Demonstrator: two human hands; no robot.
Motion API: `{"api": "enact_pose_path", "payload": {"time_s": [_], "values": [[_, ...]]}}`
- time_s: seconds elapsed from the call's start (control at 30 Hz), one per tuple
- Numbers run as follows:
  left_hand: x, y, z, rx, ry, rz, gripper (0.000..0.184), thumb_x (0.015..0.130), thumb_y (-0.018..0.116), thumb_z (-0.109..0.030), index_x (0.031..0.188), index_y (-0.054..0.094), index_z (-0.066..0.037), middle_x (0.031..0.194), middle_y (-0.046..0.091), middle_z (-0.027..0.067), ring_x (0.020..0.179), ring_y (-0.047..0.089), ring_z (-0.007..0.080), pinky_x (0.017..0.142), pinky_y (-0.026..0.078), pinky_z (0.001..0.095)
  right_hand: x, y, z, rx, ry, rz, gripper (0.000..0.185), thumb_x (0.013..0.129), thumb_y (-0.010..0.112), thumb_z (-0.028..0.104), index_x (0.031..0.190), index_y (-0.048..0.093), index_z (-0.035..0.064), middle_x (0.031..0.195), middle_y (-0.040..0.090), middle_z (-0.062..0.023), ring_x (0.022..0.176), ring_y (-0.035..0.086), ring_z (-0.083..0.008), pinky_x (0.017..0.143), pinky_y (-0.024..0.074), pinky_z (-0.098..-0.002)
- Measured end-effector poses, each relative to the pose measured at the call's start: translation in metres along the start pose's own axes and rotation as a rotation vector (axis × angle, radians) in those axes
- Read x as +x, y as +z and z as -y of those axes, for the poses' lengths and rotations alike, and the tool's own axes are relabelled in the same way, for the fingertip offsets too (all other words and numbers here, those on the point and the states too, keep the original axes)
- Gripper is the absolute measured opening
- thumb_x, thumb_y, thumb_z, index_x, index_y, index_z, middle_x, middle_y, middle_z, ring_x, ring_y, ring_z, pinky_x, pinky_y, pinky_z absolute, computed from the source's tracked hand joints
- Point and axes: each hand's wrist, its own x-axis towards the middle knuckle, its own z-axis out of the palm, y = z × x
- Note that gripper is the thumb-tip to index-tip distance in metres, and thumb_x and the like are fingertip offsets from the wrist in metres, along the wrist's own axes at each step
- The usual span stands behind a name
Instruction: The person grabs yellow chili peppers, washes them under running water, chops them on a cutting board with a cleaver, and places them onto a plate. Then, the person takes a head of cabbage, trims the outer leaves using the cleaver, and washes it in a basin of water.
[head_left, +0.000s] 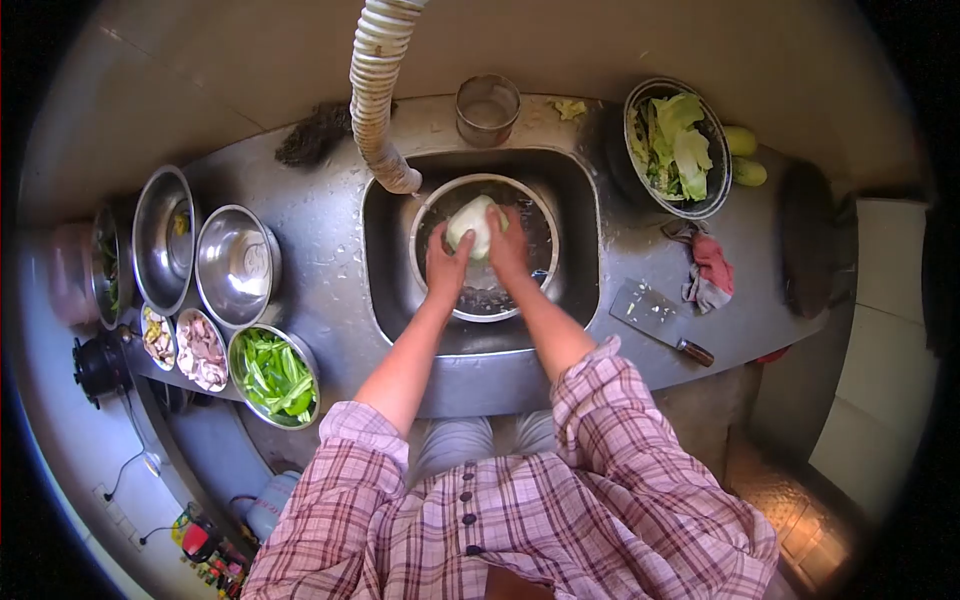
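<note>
Between both palms I hold a pale, rounded cabbage head [469, 225] over a metal basin [416, 262] set in the sink [385, 322]. My left hand [446, 262] is closed around its left side, thumb toward the front. On the right side, my right hand [510, 250] grips it with the fingers curled over. Water and small pale bits show in the basin below. A ribbed white hose [376, 100] hangs down just behind my left hand, its end near the basin's rim.
On the right are a cleaver [650, 309], a cloth [711, 268], a bowl of cabbage leaves [688, 150] and two green vegetables [745, 172]. To the left stand steel bowls [236, 266], green pepper slices [273, 372] and sliced meat [202, 350]. A metal cup [488, 125] stands behind the sink.
</note>
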Motion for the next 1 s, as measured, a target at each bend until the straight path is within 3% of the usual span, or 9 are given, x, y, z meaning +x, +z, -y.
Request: {"api": "enact_pose_path", "payload": {"time_s": [0.17, 0.27, 0.4, 0.5, 0.57, 0.63, 0.7, 0.83, 1.0], "values": [[0.012, -0.006, -0.011, -0.187, -0.257, 0.131, 0.085, 0.074, 0.074, -0.044, 0.140, 0.031, -0.011, 0.126, 0.051, 0.0153, 0.107, 0.056, 0.0283, 0.081, 0.050, 0.0452, 0.040, -0.007, -0.027, -0.134, 0.198, 0.177, 0.060, 0.088, 0.046, 0.054, 0.109, 0.064, 0.0011, 0.111, 0.061, -0.0249, 0.111, 0.056, -0.0356, 0.094, 0.0406, -0.0384], [0.009, -0.027, -0.014, -0.277, -0.478, 0.398, 0.086, 0.076, 0.071, -0.047, 0.140, 0.026, -0.011, 0.129, 0.048, 0.0124, 0.107, 0.057, 0.0301, 0.078, 0.051, 0.0491, 0.037, -0.014, -0.017, -0.385, -0.047, 0.354, 0.059, 0.088, 0.046, 0.053, 0.107, 0.065, 0.0009, 0.108, 0.062, -0.0247, 0.109, 0.057, -0.0359, 0.093, 0.0412, -0.0390], [-0.008, -0.014, -0.038, -0.446, -0.506, 0.215, 0.079, 0.078, 0.067, -0.051, 0.132, 0.035, -0.004, 0.121, 0.052, 0.0154, 0.103, 0.059, 0.0306, 0.068, 0.056, 0.0464, 0.042, -0.025, 0.000, -0.488, -0.161, 0.094, 0.041, 0.091, 0.051, 0.039, 0.106, 0.065, 0.0036, 0.102, 0.066, -0.0190, 0.103, 0.060, -0.0340, 0.090, 0.0441, -0.0361], [-0.007, -0.010, -0.048, -0.333, -0.483, 0.116, 0.078, 0.079, 0.066, -0.051, 0.132, 0.035, -0.002, 0.121, 0.051, 0.0186, 0.105, 0.057, 0.0321, 0.072, 0.055, 0.0505, 0.038, 0.006, -0.029, 0.623, 0.119, 0.066, 0.026, 0.089, 0.055, 0.027, 0.105, 0.067, 0.0097, 0.099, 0.066, -0.0147, 0.099, 0.060, -0.0332, 0.091, 0.0431, -0.0352], [0.001, -0.006, -0.041, -0.301, -0.507, 0.049, 0.075, 0.081, 0.063, -0.052, 0.131, 0.038, -0.002, 0.122, 0.051, 0.0171, 0.110, 0.054, 0.0308, 0.071, 0.053, 0.0536, 0.005, 0.002, -0.007, 0.547, -0.160, 0.303, 0.023, 0.086, 0.058, 0.021, 0.106, 0.067, 0.0131, 0.105, 0.064, -0.0121, 0.102, 0.057, -0.0318, 0.094, 0.0409, -0.0370], [0.028, -0.004, 0.033, -0.329, -0.317, 0.076, 0.072, 0.082, 0.060, -0.053, 0.130, 0.041, -0.003, 0.121, 0.052, 0.0157, 0.109, 0.055, 0.0296, 0.069, 0.052, 0.0524, -0.036, 0.006, 0.019, -0.253, -0.734, 0.035, 0.028, 0.085, 0.057, 0.022, 0.111, 0.061, 0.0096, 0.113, 0.060, -0.0125, 0.111, 0.052, -0.0279, 0.093, 0.0411, -0.0386], [0.016, -0.006, 0.008, -0.372, -0.376, 0.177, 0.071, 0.083, 0.052, -0.061, 0.130, 0.043, -0.008, 0.120, 0.054, 0.0136, 0.105, 0.057, 0.0288, 0.070, 0.052, 0.0489, -0.048, 0.003, 0.025, -0.417, -0.755, -0.010, 0.030, 0.084, 0.058, 0.021, 0.112, 0.060, 0.0100, 0.118, 0.057, -0.0124, 0.115, 0.049, -0.0271, 0.093, 0.0404, -0.0427], [0.001, -0.023, -0.020, -0.249, -0.776, 0.368, 0.074, 0.082, 0.035, -0.073, 0.133, 0.043, -0.019, 0.120, 0.055, 0.0121, 0.105, 0.056, 0.0307, 0.074, 0.050, 0.0499, -0.007, 0.002, 0.010, -0.449, -0.477, 0.125, 0.034, 0.091, 0.047, 0.030, 0.113, 0.060, 0.0070, 0.111, 0.060, -0.0195, 0.105, 0.056, -0.0367, 0.092, 0.0415, -0.0465], [0.019, -0.012, 0.018, -0.257, -0.331, 0.299, 0.080, 0.084, 0.043, -0.067, 0.144, 0.025, -0.016, 0.140, 0.036, 0.0184, 0.122, 0.043, 0.0390, 0.075, 0.050, 0.0576, 0.057, 0.008, -0.001, -0.580, -0.062, 0.352, 0.040, 0.093, 0.039, 0.031, 0.109, 0.063, 0.0042, 0.110, 0.060, -0.0241, 0.101, 0.059, -0.0386, 0.088, 0.0464, -0.0463]]}}
